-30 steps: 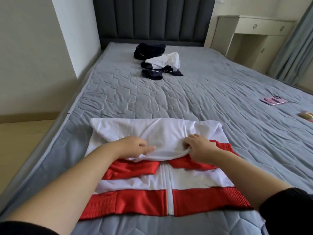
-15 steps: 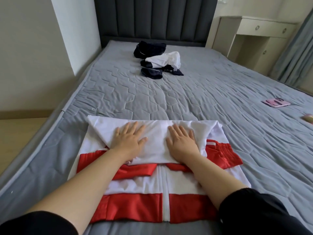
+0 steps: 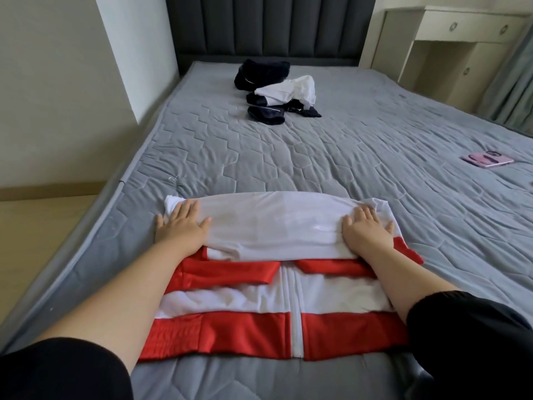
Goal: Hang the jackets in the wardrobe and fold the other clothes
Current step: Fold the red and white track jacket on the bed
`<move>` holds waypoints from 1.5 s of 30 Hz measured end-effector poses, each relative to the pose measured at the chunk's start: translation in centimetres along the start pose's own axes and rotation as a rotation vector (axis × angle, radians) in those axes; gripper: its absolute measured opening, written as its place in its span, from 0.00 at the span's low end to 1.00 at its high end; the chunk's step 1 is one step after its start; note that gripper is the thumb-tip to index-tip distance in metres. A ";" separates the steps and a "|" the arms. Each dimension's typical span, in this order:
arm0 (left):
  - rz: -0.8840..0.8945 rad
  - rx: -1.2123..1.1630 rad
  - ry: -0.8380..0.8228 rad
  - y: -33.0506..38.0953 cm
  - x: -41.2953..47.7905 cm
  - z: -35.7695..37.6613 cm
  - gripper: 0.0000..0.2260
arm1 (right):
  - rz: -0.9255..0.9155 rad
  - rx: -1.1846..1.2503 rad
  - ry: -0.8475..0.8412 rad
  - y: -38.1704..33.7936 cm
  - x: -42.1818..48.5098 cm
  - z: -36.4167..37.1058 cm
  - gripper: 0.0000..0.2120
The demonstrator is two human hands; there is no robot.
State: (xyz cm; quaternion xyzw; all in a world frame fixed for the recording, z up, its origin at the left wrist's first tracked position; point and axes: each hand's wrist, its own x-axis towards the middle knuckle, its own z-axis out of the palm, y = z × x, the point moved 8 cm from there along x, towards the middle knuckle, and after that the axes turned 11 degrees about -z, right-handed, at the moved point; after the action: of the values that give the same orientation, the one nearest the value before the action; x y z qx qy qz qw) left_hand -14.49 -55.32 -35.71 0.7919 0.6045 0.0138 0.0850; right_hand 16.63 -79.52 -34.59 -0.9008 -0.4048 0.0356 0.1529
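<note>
A red and white zip garment (image 3: 277, 304) lies flat on the near part of the grey mattress (image 3: 346, 157), its white upper part folded down over the red stripes. My left hand (image 3: 181, 226) presses flat on the left end of the white fold, fingers straight. At the right end of the same fold my right hand (image 3: 366, 232) lies flat, palm down. A pile of dark and white clothes (image 3: 277, 93) sits farther up the bed near the headboard.
A pink phone (image 3: 487, 160) lies on the mattress at the right. A dark padded headboard (image 3: 268, 24) stands at the far end, a cream dresser (image 3: 455, 44) at the back right. The wall and wooden floor (image 3: 37, 215) run along the left bed edge.
Both hands slid outward from the middle of the white fold to its left and right ends, smoothing it flat. A second ago the fingers were curled at the fold's edge.
</note>
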 end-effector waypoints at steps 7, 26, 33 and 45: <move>-0.261 -0.641 0.395 -4.2 -0.7 -4.9 0.20 | 0.319 0.573 0.316 3.3 0.1 -2.5 0.22; -0.182 -0.575 0.193 -1.5 0.2 -7.9 0.14 | 0.230 0.538 0.391 2.7 1.0 -4.8 0.14; -0.271 -0.741 -0.558 -0.2 -3.1 -1.7 0.14 | 0.224 0.276 0.084 0.1 0.8 -5.3 0.14; -0.272 -1.187 -0.533 0.9 -2.4 -1.6 0.16 | 0.418 0.847 -0.396 -0.7 -2.1 -1.0 0.29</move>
State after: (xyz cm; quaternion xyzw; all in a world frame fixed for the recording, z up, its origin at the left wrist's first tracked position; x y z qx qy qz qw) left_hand -14.43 -57.67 -33.82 0.5034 0.5472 0.1374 0.6545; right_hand 14.88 -80.91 -33.56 -0.7977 -0.1872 0.3962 0.4144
